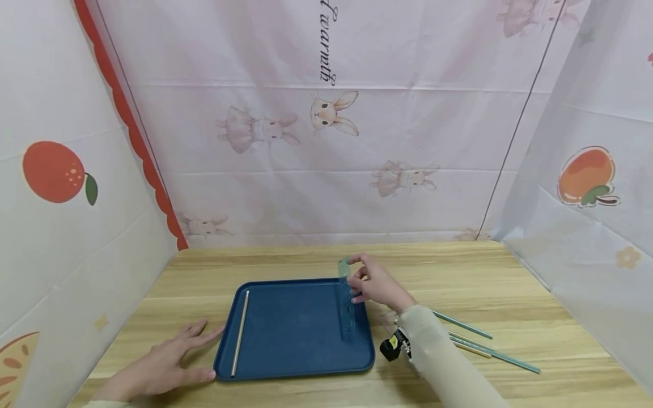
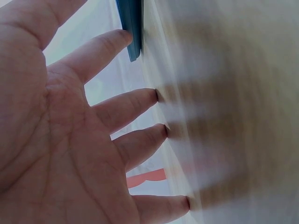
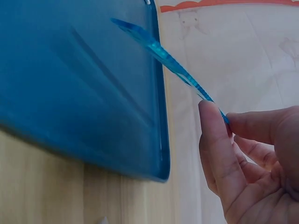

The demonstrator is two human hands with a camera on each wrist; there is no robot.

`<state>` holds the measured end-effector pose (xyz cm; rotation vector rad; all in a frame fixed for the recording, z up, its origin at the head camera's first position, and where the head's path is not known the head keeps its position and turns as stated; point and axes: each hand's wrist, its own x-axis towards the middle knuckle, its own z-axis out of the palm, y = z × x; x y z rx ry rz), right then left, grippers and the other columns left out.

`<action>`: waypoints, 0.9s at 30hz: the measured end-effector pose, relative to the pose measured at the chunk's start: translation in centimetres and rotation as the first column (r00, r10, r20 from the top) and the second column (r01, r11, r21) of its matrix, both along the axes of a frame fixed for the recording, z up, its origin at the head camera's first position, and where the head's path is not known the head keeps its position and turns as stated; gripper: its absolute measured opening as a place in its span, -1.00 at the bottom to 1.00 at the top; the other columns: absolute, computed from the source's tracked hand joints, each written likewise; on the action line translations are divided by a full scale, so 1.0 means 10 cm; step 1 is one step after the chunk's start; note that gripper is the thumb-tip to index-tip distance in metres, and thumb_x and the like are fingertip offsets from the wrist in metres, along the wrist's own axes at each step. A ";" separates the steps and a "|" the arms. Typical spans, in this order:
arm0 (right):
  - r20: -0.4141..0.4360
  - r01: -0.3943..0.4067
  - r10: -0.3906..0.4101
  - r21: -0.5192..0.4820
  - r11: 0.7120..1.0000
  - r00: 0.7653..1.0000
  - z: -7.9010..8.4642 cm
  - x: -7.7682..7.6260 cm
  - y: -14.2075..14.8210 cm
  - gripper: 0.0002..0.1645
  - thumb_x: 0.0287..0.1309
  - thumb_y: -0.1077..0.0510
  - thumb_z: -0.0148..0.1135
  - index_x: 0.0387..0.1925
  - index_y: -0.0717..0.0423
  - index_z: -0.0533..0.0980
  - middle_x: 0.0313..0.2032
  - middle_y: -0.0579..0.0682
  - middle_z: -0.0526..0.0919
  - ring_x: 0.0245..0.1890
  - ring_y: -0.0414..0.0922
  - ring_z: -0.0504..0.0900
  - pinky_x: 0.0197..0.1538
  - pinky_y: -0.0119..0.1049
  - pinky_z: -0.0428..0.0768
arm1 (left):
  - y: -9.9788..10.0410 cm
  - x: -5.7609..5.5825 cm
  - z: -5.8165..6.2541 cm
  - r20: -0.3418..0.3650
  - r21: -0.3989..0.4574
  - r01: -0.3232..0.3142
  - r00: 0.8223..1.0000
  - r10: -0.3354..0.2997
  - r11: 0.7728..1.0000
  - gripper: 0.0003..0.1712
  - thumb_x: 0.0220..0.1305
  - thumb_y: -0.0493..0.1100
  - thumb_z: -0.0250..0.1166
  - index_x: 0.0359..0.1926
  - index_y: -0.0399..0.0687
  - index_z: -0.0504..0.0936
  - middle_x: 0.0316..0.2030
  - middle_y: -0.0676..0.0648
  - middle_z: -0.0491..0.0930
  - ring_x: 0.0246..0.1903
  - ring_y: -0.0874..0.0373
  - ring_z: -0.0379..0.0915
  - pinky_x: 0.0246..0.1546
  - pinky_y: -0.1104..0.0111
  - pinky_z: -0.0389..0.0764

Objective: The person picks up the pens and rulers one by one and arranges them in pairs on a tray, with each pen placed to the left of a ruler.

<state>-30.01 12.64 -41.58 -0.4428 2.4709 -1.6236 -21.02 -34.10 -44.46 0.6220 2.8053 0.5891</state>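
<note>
My right hand [image 1: 376, 284] pinches a translucent teal ruler [image 1: 347, 318] near its far end, between thumb and fingertips. The right wrist view has the ruler [image 3: 173, 65] slanting above the blue tray [image 3: 28, 84], its lower end clear of the tray floor and a shadow beneath it. Inside the tray [image 1: 296, 331], a thin gold pencil-like stick [image 1: 240, 334] lies along the left side. My left hand [image 1: 170, 358] rests at the tray's left edge with its fingers spread. In the left wrist view, one of its fingers [image 2: 110, 46] meets the tray's side [image 2: 133, 28].
Right of the tray, partly behind my right forearm, several thin teal and gold pencil-like sticks [image 1: 502, 358] lie on the wooden table [image 1: 285, 260]. A black wrist camera [image 1: 391, 347] hangs by the right sleeve. Printed cloth walls [image 1: 285, 209] enclose the table's back and sides.
</note>
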 end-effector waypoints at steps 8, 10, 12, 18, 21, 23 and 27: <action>0.035 0.003 -0.002 -0.013 1.000 0.999 -0.04 0.02 -0.17 -0.48 0.58 0.30 0.17 0.45 0.16 0.34 -0.19 0.19 0.61 -0.29 -0.07 0.71 -0.18 -0.15 0.85 | 0.00 0.01 0.00 0.004 0.002 -0.008 1.000 0.008 1.000 -0.03 0.32 0.33 0.46 0.63 0.17 0.36 0.58 -0.57 0.15 0.48 -0.81 -0.02 -0.04 -0.84 0.13; 0.049 0.004 -0.003 -0.021 1.000 0.999 -0.04 0.03 -0.20 -0.49 0.58 0.29 0.17 0.45 0.15 0.34 -0.18 0.19 0.62 -0.27 -0.06 0.72 -0.17 -0.14 0.85 | 0.00 0.01 0.00 0.012 0.006 -0.008 1.000 0.008 1.000 -0.03 0.32 0.33 0.46 0.63 0.17 0.36 0.59 -0.57 0.14 0.49 -0.80 -0.04 -0.03 -0.83 0.13; 0.059 0.003 -0.001 -0.028 1.000 0.998 -0.05 0.04 -0.23 -0.49 0.59 0.29 0.16 0.45 0.14 0.33 -0.18 0.19 0.61 -0.26 -0.05 0.72 -0.16 -0.12 0.85 | 0.00 0.00 0.01 0.019 0.013 -0.006 1.000 0.006 1.000 -0.02 0.32 0.33 0.46 0.64 0.17 0.34 0.59 -0.57 0.13 0.50 -0.80 -0.05 -0.02 -0.83 0.13; 0.082 0.000 0.004 -0.038 0.999 0.997 -0.13 0.04 -0.32 -0.51 0.60 0.25 0.16 0.44 0.12 0.33 -0.16 0.19 0.63 -0.26 -0.06 0.71 -0.16 -0.13 0.85 | 0.01 0.00 -0.01 0.030 0.015 -0.009 1.000 0.009 1.000 0.00 0.31 0.35 0.46 0.64 0.19 0.34 0.60 -0.56 0.12 0.50 -0.80 -0.05 -0.02 -0.83 0.13; 0.095 -0.006 0.010 -0.044 0.999 0.995 -0.14 0.04 -0.37 -0.51 0.60 0.25 0.17 0.44 0.13 0.33 -0.16 0.19 0.63 -0.28 -0.08 0.71 -0.16 -0.15 0.85 | 0.01 0.00 -0.02 0.037 0.011 -0.017 0.999 0.017 1.000 0.00 0.29 0.37 0.46 0.64 0.19 0.35 0.60 -0.55 0.13 0.49 -0.80 -0.04 -0.02 -0.83 0.13; 0.094 -0.010 0.015 -0.050 0.999 0.995 -0.14 0.04 -0.41 -0.50 0.59 0.25 0.17 0.43 0.15 0.33 -0.17 0.19 0.64 -0.29 -0.08 0.71 -0.17 -0.16 0.85 | 0.00 0.00 -0.03 0.039 0.010 -0.024 0.999 0.024 1.000 0.00 0.29 0.37 0.46 0.63 0.20 0.36 0.60 -0.54 0.14 0.50 -0.80 -0.04 -0.02 -0.83 0.13; 0.089 -0.026 0.032 -0.062 0.998 0.996 -0.13 0.04 -0.48 -0.49 0.58 0.26 0.18 0.44 0.19 0.33 -0.20 0.18 0.63 -0.31 -0.08 0.70 -0.17 -0.15 0.85 | -0.01 -0.01 -0.03 0.035 0.010 -0.020 0.999 0.019 1.000 -0.01 0.30 0.37 0.46 0.63 0.18 0.36 0.60 -0.54 0.14 0.49 -0.80 -0.03 -0.03 -0.83 0.14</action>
